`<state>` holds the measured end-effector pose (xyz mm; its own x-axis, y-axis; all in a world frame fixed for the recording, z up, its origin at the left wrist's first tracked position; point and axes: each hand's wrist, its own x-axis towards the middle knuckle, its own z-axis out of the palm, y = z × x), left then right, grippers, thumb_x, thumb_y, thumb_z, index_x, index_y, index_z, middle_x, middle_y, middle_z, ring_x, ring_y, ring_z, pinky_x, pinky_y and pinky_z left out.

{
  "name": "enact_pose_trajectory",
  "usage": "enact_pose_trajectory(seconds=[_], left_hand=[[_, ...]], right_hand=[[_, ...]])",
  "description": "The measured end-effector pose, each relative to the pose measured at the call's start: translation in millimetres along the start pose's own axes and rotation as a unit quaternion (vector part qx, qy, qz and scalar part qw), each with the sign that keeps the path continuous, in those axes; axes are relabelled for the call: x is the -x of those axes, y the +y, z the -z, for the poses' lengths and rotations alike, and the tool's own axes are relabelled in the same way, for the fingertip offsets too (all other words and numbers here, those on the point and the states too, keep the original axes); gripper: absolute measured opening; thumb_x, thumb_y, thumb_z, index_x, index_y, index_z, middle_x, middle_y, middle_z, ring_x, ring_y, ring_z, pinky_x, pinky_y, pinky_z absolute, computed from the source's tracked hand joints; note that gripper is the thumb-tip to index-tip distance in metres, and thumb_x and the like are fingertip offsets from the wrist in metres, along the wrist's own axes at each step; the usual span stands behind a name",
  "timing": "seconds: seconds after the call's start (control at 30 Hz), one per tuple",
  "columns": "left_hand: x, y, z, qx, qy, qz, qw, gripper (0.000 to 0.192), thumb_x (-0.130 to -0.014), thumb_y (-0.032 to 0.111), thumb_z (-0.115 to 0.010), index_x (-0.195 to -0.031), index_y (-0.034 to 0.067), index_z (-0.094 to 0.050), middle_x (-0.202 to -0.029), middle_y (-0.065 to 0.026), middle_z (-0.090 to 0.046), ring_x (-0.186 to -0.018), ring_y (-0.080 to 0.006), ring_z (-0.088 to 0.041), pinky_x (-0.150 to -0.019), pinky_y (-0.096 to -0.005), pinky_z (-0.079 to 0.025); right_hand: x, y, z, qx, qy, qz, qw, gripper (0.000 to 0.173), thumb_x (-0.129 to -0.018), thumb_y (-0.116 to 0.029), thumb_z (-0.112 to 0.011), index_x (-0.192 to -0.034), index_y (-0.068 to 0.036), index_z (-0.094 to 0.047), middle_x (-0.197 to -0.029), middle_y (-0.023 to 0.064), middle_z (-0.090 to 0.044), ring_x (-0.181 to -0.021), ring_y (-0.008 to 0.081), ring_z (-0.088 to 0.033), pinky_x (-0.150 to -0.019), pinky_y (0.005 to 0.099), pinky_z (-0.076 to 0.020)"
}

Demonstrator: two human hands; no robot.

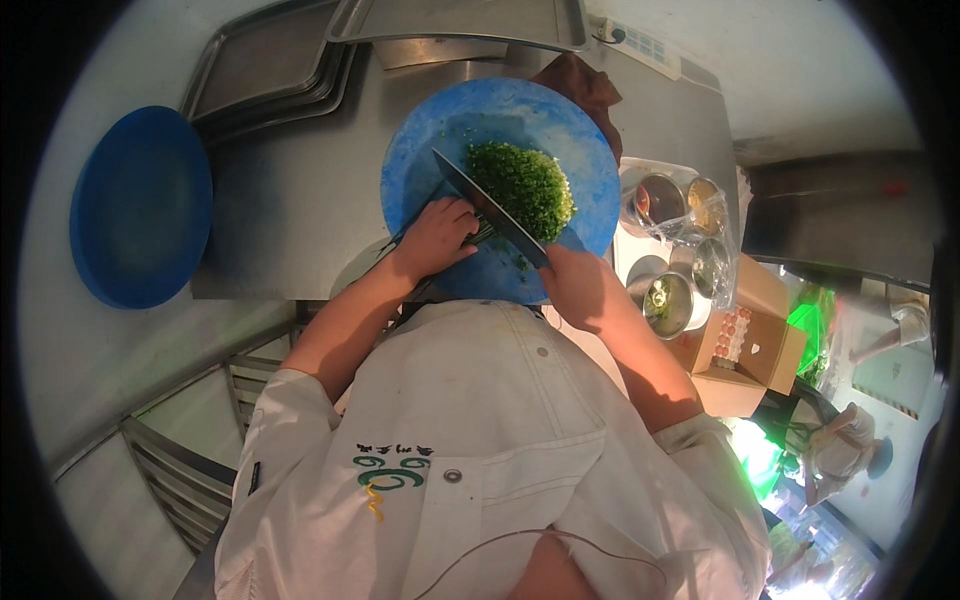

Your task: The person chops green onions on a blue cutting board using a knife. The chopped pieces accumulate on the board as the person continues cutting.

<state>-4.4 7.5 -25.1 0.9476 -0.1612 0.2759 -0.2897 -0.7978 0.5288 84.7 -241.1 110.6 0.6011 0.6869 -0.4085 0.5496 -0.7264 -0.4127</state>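
On a round blue cutting board (427, 112) lies a heap of finely chopped green onion (517, 184). My right hand (581, 289) grips the handle of a kitchen knife (491, 210), whose long blade slants up and left along the heap's left edge. Left of the blade, my left hand (439, 236) presses a bunch of long green onion stalks (486, 231) onto the board, fingers curled close to the steel. More of the stalks run out under that hand towards the board's lower left edge. Small green bits are scattered near the blade.
Metal trays (262, 67) are stacked at the back left, beside a second blue board (142, 206). A brown cloth (581, 86) lies behind the board. Metal containers (664, 304) of food, an egg carton in a cardboard box (750, 367) and distant people are at right.
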Motion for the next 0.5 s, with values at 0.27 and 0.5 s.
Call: enact_pose_trajectory(seconds=[0.27,0.5], left_hand=[[-0.1,-0.1,0.8,-0.020,-0.029,0.020,0.999,0.037,-0.068,0.020,-0.086,-0.095,0.009,-0.064,-0.111,-0.0112,-0.060,-0.107,-0.0352,-0.057,-0.090,-0.0462,-0.046],[3.2,8.2,6.7,-0.042,0.008,0.044,0.998,0.051,-0.065,0.028,-0.090,-0.105,0.009,-0.065,-0.118,-0.0152,-0.057,-0.114,-0.0376,-0.055,-0.096,-0.0487,-0.045]], right_hand=[[-56.6,-7.2,-61.6,-0.032,0.069,0.037,0.996,0.019,-0.099,-0.021,-0.055,-0.097,-0.002,-0.057,-0.082,0.0264,-0.069,-0.080,0.0459,-0.069,-0.072,0.0557,-0.0543],[-53.2,36.9,-55.8,-0.094,0.087,0.021,0.992,0.022,-0.097,-0.025,-0.060,-0.100,-0.003,-0.063,-0.083,0.0263,-0.069,-0.083,0.0479,-0.067,-0.073,0.0567,-0.0523]])
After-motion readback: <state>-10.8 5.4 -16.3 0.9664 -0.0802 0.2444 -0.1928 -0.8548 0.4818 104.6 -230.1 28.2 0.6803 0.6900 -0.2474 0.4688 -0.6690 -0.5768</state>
